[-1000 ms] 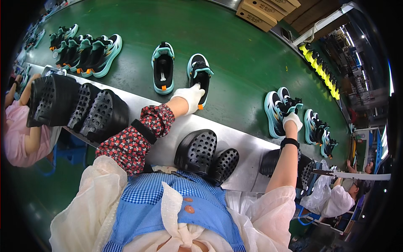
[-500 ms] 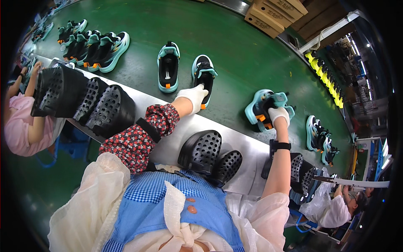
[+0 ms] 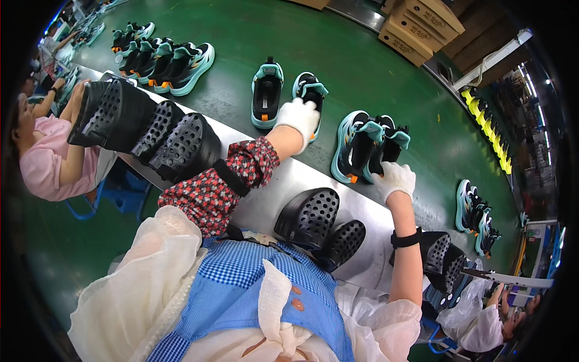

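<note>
Here, L fingers (image 3: 305,111), R fingers (image 3: 396,176) by shoes (image 3: 344,149), grip unclear; green tbl (image 3: 374,87), boxes (image 3: 416,33) beyond.

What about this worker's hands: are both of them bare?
No, the left hand and the right hand each wear a white glove.

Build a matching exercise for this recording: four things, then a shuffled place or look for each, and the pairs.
1. Left hand
2. Right hand
3. Cardboard boxes
4. Clogs nearest the apron

A. Stacked at the picture's upper right
B. At the heel end of the right sneaker in a close-set pair
C. Black, dotted with holes
D. Over a sneaker standing apart from its neighbour

Pairs: 1-D, 2-B, 3-A, 4-C
</note>
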The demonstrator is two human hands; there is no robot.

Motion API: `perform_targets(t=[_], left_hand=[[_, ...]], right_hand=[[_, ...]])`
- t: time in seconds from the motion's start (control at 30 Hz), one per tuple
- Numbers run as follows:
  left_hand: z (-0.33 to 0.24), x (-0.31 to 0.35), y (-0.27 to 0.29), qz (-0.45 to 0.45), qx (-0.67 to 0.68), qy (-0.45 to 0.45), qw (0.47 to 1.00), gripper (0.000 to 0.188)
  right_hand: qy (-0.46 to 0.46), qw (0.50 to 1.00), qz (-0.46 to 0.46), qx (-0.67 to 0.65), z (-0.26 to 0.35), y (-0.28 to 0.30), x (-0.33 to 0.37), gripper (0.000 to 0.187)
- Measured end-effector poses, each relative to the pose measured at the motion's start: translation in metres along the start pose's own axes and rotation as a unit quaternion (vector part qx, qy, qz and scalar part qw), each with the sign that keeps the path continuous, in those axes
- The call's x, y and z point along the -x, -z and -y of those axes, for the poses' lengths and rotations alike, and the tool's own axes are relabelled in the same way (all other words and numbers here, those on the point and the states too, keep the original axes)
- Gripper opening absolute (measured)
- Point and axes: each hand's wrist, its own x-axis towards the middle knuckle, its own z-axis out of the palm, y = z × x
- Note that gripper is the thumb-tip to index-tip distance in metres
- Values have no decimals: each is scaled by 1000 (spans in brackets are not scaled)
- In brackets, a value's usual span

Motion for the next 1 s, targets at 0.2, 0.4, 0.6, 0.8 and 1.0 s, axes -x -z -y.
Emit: perform_targets(t=[0.2,0.4,0.6,0.8,1.0], left_hand=[[-58,7,8,72,186,-217,956,37],[-83,-18,-22,230,69,-181,954,36],[-83,-20,-19,240,41,-171,955,36],[-73,-18,-30,193,102,-163,962,36],[-66,-10,-32,161,104,-157,969,40]], right_hand=[[-11,992,54,-114,-10,-24,-9,33],[-1,990,90,-108,-2,-38,-29,35],[1,986,136,-99,7,-34,-32,35],[-28,992,42,-119,4,-33,-15,39],[81,936,-209,-270,23,10,73,25]])
